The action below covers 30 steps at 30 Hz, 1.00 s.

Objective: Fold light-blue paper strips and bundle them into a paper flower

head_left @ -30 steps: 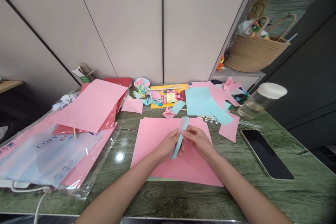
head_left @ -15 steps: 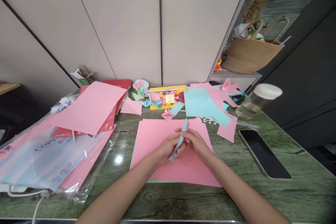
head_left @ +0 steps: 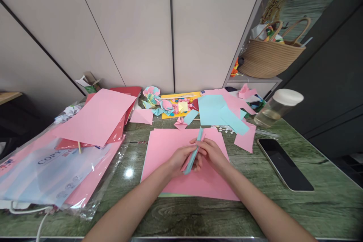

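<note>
Between both hands is a narrow folded strip of paper (head_left: pixel 193 158), light blue with pink showing along its sides, held tilted with its upper end leaning right. My left hand (head_left: pixel 180 157) is closed on its left side. From the right, my right hand (head_left: pixel 211 151) pinches the strip near its middle, and its lower fingers curl behind it. Under the hands lies a stack of pink paper sheets (head_left: pixel 164 143). Just past the stack sit a small folded pink paper piece (head_left: pixel 180 123) and a light blue paper rectangle (head_left: pixel 191 117).
Folded paper flowers (head_left: pixel 153 96) and a yellow tray (head_left: pixel 167 113) of colourful beads stand at the back. Blue sheets (head_left: pixel 211 109), a phone (head_left: pixel 285 164) and a lidded bottle (head_left: pixel 278 107) are on the right. Plastic-wrapped paper (head_left: pixel 65 170) covers the left. A woven basket (head_left: pixel 272 58) rests on a shelf.
The folded strip has turned slightly in the hands, and more pink now shows along its sides. Both hands keep nearly the same place. The camera view has shifted a little.
</note>
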Tool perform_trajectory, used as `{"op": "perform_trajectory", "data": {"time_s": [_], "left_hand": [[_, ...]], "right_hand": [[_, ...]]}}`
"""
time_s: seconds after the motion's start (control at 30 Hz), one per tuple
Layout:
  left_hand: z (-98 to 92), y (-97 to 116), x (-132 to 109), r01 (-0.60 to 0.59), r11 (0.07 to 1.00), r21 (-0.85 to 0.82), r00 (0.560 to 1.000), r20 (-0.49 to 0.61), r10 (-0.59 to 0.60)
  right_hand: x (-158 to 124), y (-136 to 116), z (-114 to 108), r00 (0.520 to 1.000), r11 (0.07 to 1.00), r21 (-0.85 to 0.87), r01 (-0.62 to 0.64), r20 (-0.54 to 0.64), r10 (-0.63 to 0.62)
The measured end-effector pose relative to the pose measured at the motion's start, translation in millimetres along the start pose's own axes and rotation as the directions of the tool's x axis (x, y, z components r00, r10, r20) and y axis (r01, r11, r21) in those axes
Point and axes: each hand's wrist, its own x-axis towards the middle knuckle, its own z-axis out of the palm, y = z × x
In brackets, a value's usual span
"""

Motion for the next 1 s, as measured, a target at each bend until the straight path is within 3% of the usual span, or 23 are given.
{"op": "perform_trajectory", "data": {"time_s": [0.13, 0.27, 0.4, 0.53, 0.63, 0.77, 0.87, 1.0], "left_hand": [[-3.0, 0, 0, 0.017, 0.998, -0.059, 0.999, 0.049, -0.014], [-5.3, 0, -1, 0.068, 0.993, -0.094, 0.993, 0.101, -0.058], [-5.2, 7, -3, 0.105, 0.99, 0.097, 0.991, 0.068, -0.112], [-1.3, 17, -7, -0.096, 0.902, 0.421, 0.988, -0.073, 0.139], [1.4, 20, -9, -0.201, 0.827, 0.526, 0.962, -0.052, 0.267], [2.8, 16, -8, -0.22, 0.866, 0.449, 0.974, 0.054, 0.219], [5.2, 10, -9, -0.152, 0.86, 0.488, 0.984, -0.006, 0.177], [12.4, 4, -12, -0.135, 0.807, 0.575, 0.968, -0.097, 0.231]], "right_hand": [[-1, -6, -4, 0.996, 0.996, 0.084, -0.025, 0.086, 0.018], [-1, -10, -8, 0.992, 1.0, 0.027, 0.011, 0.127, -0.014], [-1, -13, -10, 0.985, 0.986, -0.16, 0.049, 0.17, -0.022], [0, -18, -14, 0.988, 0.943, -0.317, 0.106, 0.139, -0.064], [-1, -23, -16, 0.992, 0.916, -0.382, 0.119, 0.085, -0.093], [-2, -27, -16, 0.992, 0.893, -0.432, 0.127, 0.06, -0.112], [-1, -26, -16, 0.991, 0.889, -0.441, 0.123, 0.006, -0.134], [1, -22, -15, 0.987, 0.905, -0.403, 0.138, -0.016, -0.158]]}}
